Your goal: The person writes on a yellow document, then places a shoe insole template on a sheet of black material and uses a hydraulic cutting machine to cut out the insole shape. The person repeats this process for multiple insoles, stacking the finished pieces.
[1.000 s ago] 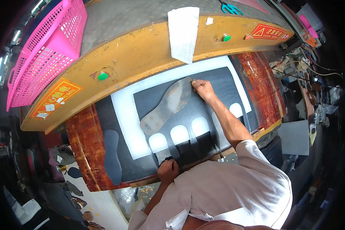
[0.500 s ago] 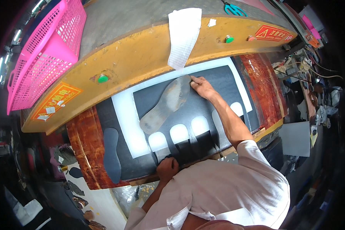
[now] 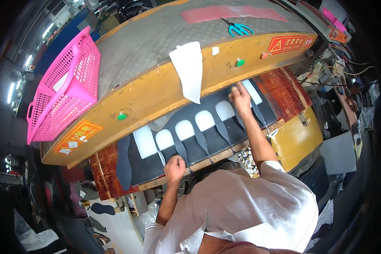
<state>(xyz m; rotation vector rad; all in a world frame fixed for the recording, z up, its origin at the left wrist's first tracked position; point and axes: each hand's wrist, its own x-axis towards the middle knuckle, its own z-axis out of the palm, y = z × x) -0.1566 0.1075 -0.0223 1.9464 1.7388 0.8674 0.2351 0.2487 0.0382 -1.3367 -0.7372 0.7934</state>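
My left hand (image 3: 175, 168) is closed at the near edge of the work surface, by the end of a strip of a black sheet (image 3: 211, 116); what its fingers hold is hidden. Rounded gaps along the sheet show white backing (image 3: 144, 143) beneath. At the sheet's far right part, next to the yellow beam, is my right hand (image 3: 240, 99), its fingers smeared by motion. A grey sole-shaped piece (image 3: 161, 122) lies partly hidden under the beam. To the left lies a dark cut sole (image 3: 123, 163).
The yellow machine beam (image 3: 156, 91) crosses above the work, with green buttons (image 3: 122, 116) and a hanging white paper (image 3: 188, 72). On top are a pink basket (image 3: 67, 91), teal-handled scissors (image 3: 239, 29) and a pink sheet (image 3: 233, 14). Reddish-brown boards (image 3: 279, 91) flank the work surface.
My right hand has let go of the grey sole-shaped piece, which now lies partly under the beam, and has moved right. My left hand stays by the near edge. The view has shifted.
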